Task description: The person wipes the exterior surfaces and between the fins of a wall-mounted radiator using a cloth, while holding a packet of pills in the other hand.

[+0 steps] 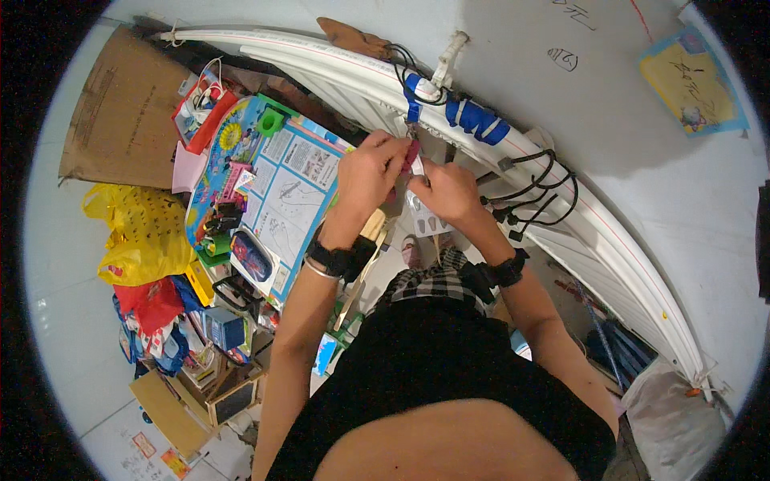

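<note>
Fingers (396,154) of left hand (366,175) pinch a magenta piece (412,151), right fingers (426,184) a white card (423,216) hanging below.

Illumination: moderate, diffuse indoor light; source direction not determinable. Left hand (370,175) and right hand (451,192): evenly lit, slightly soft. Wall (521,60): dull grey at upper centre, paler at right. White tiles (60,268): small glare spots, far left. Black top (433,361): fold detail largely lost. Fisheye distortion: pronounced; white pipe (634,252) bowed into an arc. Rim: black vignette, faint bluish-purple fringe.
</note>
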Demonstrator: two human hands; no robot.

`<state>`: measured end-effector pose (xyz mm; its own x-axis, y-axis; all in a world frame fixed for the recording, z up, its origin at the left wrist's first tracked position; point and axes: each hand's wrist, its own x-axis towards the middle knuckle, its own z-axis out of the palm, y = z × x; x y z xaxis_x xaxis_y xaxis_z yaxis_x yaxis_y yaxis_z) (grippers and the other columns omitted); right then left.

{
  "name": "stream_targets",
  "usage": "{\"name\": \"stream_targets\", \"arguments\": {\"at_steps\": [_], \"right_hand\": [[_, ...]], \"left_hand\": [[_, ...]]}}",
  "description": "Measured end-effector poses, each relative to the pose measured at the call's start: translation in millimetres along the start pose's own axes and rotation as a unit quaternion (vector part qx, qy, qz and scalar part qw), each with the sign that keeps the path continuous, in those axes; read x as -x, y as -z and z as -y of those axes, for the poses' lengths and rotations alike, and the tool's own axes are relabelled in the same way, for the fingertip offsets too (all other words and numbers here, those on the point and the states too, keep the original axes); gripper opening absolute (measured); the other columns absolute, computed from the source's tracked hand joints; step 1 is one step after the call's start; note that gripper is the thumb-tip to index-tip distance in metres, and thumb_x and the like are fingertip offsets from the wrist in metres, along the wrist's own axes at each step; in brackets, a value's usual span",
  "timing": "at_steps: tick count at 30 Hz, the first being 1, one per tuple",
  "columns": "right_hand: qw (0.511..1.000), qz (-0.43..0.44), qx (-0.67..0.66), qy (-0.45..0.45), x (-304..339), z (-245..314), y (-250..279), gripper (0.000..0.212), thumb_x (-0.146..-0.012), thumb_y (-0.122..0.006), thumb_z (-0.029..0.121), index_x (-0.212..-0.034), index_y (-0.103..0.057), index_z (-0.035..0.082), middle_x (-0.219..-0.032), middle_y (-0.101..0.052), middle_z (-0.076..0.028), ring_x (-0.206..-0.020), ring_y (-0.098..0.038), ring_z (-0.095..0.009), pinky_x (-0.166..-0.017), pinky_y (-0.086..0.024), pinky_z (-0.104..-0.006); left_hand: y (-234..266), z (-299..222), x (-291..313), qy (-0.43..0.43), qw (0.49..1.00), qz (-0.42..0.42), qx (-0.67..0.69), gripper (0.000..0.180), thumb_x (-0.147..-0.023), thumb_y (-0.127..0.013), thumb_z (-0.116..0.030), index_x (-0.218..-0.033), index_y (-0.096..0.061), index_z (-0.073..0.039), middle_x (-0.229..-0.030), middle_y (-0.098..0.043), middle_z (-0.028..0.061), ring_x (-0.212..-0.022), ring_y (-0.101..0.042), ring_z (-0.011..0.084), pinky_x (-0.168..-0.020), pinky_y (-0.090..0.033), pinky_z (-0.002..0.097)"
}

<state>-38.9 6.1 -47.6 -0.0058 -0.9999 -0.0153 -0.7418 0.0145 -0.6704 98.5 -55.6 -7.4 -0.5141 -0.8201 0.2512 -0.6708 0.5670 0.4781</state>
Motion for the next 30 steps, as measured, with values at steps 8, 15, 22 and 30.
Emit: {"name": "stream_targets", "arguments": {"at_steps": [8,15,22,30], "right_hand": [[0.999,0.001,-0.031,0.015,0,0,-1,0.037,-0.075,-0.057,0.034,-0.073,-0.06,-0.003,-0.064,-0.057,-0.024,-0.061,-0.059,-0.038,-0.059,-0.047,-0.0471],[1.0,0.005,0.013,0.003,-4,-3,-7,0.028,-0.076,-0.054,0.027,-0.084,-0.06,0.001,-0.062,-0.057,-0.02,-0.06,-0.058,-0.037,-0.056,-0.046,-0.0457],[0.998,-0.02,-0.055,0.027,2,-3,-6,0.033,-0.074,-0.054,0.032,-0.074,-0.06,-0.001,-0.062,-0.056,-0.024,-0.059,-0.057,-0.04,-0.059,-0.046,-0.0492],[0.999,-0.002,-0.036,-0.004,0,0,-6,0.027,-0.077,-0.055,0.03,-0.081,-0.059,0.004,-0.058,-0.056,-0.019,-0.056,-0.056,-0.037,-0.053,-0.045,-0.0454]], "left_hand": [[11,-8,13,-0.043,0.995,0.058,0.065,0.015,-0.076,-0.062,-0.015,-0.09,-0.065,-0.01,-0.08,-0.058,0.0074,-0.067,-0.059,0.0243,-0.056,-0.047,0.0321],[-4,1,1,0.022,0.999,-0.032,0.037,0.014,-0.075,-0.061,-0.016,-0.087,-0.065,-0.012,-0.081,-0.058,0.004,-0.067,-0.058,0.0237,-0.053,-0.045,0.0317],[10,0,14,-0.048,0.99,0.08,0.109,0.014,-0.076,-0.061,-0.01,-0.089,-0.065,-0.007,-0.078,-0.059,0.008,-0.069,-0.058,0.0243,-0.06,-0.046,0.0294],[5,30,-11,0.042,0.984,-0.134,0.11,0.014,-0.074,-0.062,-0.008,-0.087,-0.065,-0.004,-0.074,-0.058,0.0114,-0.067,-0.057,0.0247,-0.06,-0.044,0.03]]}}
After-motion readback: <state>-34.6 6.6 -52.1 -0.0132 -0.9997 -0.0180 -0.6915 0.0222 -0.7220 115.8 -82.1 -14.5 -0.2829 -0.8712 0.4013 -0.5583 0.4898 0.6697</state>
